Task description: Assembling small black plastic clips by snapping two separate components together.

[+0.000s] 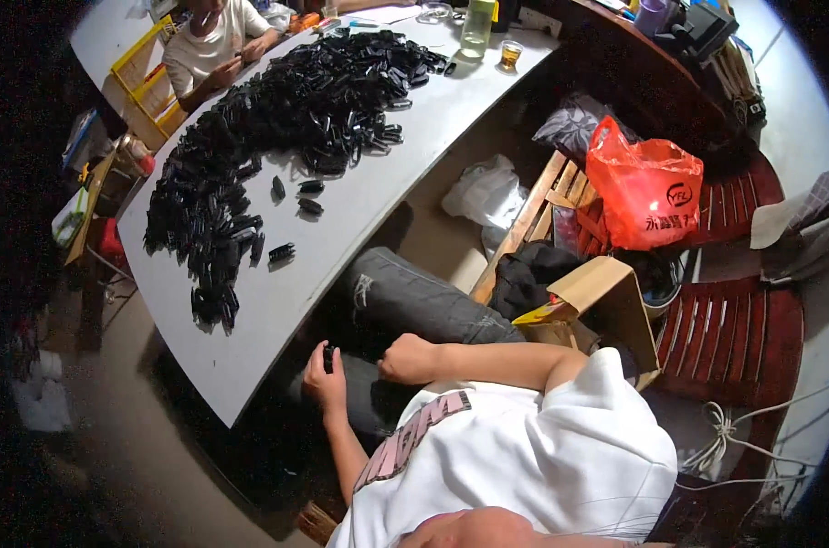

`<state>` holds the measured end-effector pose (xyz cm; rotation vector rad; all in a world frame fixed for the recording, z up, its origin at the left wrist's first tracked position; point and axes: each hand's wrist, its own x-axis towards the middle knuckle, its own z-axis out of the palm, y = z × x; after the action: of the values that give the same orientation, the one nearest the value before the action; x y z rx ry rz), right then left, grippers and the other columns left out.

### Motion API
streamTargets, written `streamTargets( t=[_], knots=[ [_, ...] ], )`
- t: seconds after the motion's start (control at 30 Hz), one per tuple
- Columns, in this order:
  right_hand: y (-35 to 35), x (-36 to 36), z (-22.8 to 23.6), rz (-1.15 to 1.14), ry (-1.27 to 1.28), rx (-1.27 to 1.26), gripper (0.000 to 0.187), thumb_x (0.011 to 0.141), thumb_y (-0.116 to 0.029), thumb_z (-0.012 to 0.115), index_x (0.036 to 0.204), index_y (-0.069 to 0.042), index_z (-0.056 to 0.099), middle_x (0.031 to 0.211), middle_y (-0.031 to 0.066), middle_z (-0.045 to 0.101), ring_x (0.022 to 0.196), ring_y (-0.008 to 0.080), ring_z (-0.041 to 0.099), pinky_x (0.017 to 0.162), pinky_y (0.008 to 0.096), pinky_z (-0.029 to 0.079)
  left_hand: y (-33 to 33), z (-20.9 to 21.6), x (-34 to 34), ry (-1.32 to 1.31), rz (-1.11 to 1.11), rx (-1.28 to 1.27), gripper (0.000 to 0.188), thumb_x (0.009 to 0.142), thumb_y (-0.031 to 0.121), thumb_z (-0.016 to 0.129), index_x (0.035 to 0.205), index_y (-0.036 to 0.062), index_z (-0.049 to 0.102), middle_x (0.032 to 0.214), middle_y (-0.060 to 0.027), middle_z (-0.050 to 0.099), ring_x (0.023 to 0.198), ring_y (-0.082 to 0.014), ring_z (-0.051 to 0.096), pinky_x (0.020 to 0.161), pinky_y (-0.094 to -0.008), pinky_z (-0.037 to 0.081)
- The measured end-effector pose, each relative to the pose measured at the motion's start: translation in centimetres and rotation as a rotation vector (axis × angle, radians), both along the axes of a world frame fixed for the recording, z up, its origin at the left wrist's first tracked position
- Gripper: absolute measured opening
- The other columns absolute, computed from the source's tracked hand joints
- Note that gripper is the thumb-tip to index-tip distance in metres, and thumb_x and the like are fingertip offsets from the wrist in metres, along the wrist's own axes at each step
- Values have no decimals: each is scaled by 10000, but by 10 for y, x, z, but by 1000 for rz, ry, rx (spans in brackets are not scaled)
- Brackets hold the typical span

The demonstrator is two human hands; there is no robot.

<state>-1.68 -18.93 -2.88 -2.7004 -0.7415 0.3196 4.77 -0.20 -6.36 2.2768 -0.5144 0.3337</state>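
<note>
My left hand is in front of the white table's near edge, over my lap, with its thumb and fingers pinching a small black oblong piece. Beside it to the right, my right hand is curled into a fist above my thigh. Whatever that fist may hold is hidden. On the white table lies a large heap of similar glossy black pieces, spreading down its left side. A few loose ones, such as a ribbed black piece, lie apart from the heap.
Across the table a person in a light shirt handles something small. A green bottle and a glass of amber liquid stand at the far end. To my right are a red plastic bag, a cardboard box and a slatted wooden chair.
</note>
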Motion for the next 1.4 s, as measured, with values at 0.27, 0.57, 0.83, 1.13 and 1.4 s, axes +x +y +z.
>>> streamTargets(
  t=[0.27, 0.57, 0.83, 1.13, 1.4],
  knots=[
    [-9, 17, 30, -103, -40, 349, 160, 809, -185, 547, 850, -31, 539, 648, 181, 581, 600, 370, 574, 537, 446, 452, 11, 4, -5, 272, 41, -248, 142, 787, 141, 634, 878, 33, 620, 845, -145, 631, 784, -292, 599, 721, -342, 457],
    [-10, 61, 77, -587, -59, 1164, 159, 938, -187, 436, 930, -30, 456, 735, 112, 536, 657, 149, 533, 584, 293, 439, -59, 104, -9, 581, -417, -980, 349, 864, 337, 574, 980, 9, 562, 952, -71, 583, 660, -75, 487, 554, -202, 400],
    [-99, 110, 92, -657, -602, 1297, 248, 954, -243, 337, 901, -37, 465, 677, 36, 501, 533, 71, 467, 471, 233, 380, -166, 150, 73, 402, -417, -858, 423, 858, 402, 567, 879, -18, 523, 1030, -161, 535, 605, -126, 516, 601, -247, 436],
    [-273, 136, -212, -1800, -516, 695, 250, 883, -174, 450, 1091, -35, 445, 852, 147, 584, 746, 274, 577, 668, 340, 464, -231, 107, 149, 307, -683, -142, 220, 831, 191, 570, 831, -28, 555, 974, -107, 549, 587, -78, 476, 510, -199, 416],
    [-336, 134, -357, -1900, 399, 525, 741, 843, -252, 497, 1420, -233, 32, 1105, 279, 506, 977, 423, 534, 827, 451, 425, -224, 113, 152, 585, -467, -212, 205, 824, 160, 553, 796, -43, 541, 951, -161, 546, 470, -94, 481, 443, -209, 400]
  ],
)
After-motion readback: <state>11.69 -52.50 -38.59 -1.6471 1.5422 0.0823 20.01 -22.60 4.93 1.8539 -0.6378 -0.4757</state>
